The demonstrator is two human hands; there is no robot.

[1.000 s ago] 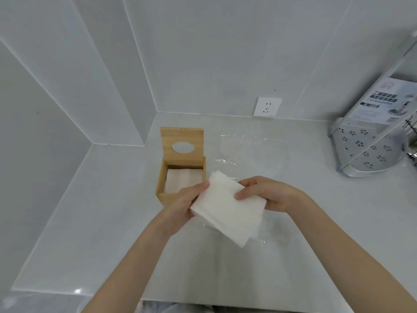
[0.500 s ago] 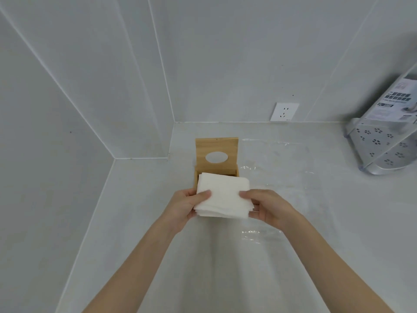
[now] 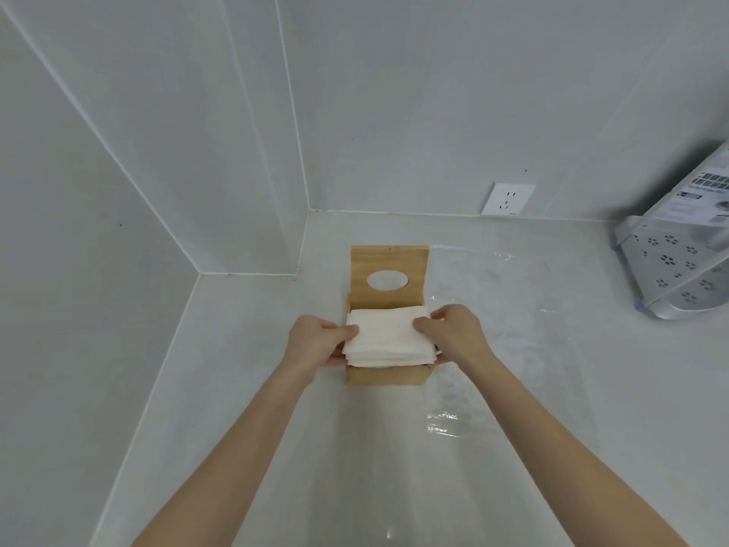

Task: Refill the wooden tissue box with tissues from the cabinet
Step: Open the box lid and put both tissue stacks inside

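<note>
Both hands — left (image 3: 315, 341), right (image 3: 453, 337) — grip white tissue stack (image 3: 388, 335) over open wooden box (image 3: 386, 375)

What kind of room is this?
Probably a kitchen or bathroom counter corner: a pale countertop meets plain tiled walls, a wall socket sits just above it, and a perforated metal rack stands at the right.

White tissue stack (image 3: 388, 335) flat atop open wooden tissue box (image 3: 384, 375), lid (image 3: 389, 270) upright behind; seemingly not fully in
</note>
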